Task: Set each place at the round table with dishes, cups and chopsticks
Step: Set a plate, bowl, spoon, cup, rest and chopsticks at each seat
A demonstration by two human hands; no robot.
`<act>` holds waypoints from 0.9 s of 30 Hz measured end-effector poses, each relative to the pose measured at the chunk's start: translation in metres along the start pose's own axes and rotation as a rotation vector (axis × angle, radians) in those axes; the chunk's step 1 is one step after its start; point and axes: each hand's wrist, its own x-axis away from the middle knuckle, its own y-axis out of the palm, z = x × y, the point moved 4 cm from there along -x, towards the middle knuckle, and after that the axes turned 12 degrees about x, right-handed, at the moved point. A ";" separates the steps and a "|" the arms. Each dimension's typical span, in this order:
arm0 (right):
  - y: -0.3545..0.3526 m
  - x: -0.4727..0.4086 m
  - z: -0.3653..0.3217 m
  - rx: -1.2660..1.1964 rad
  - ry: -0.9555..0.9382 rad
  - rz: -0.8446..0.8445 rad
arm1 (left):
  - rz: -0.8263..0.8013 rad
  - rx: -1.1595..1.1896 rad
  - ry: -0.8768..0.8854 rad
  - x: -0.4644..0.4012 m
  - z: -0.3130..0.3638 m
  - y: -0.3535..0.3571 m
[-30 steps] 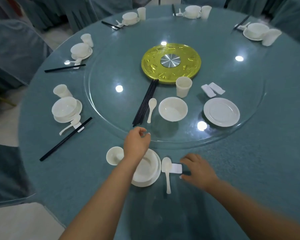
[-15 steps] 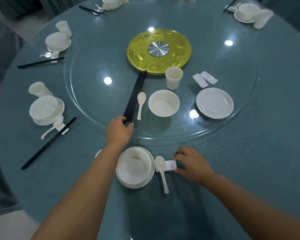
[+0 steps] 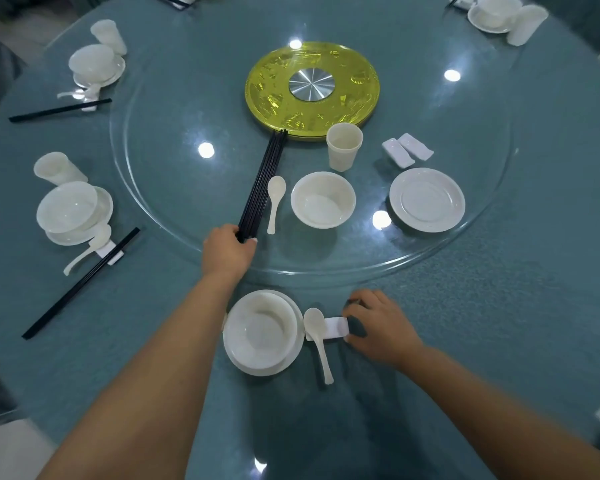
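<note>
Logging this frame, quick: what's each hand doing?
Left hand: gripping the near end of the chopsticks.
Right hand: pinching the rest.

Lower right of the frame, the worktop (image 3: 499, 341) lies bare. At centre, a spoon (image 3: 275, 202), bowl (image 3: 323, 199) and cup (image 3: 343, 147) crowd right of the chopstick bundle (image 3: 262, 188); its left is open glass.
</note>
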 end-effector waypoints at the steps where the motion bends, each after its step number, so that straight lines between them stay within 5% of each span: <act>1: 0.000 0.000 0.000 -0.003 0.003 0.002 | 0.003 -0.003 0.002 -0.001 0.000 0.000; 19: -0.006 0.001 0.001 -0.058 0.014 -0.070 | 0.067 0.024 -0.078 -0.022 -0.013 0.007; 27: -0.006 -0.002 0.000 -0.070 0.035 -0.055 | -0.023 0.031 -0.190 -0.028 -0.015 0.009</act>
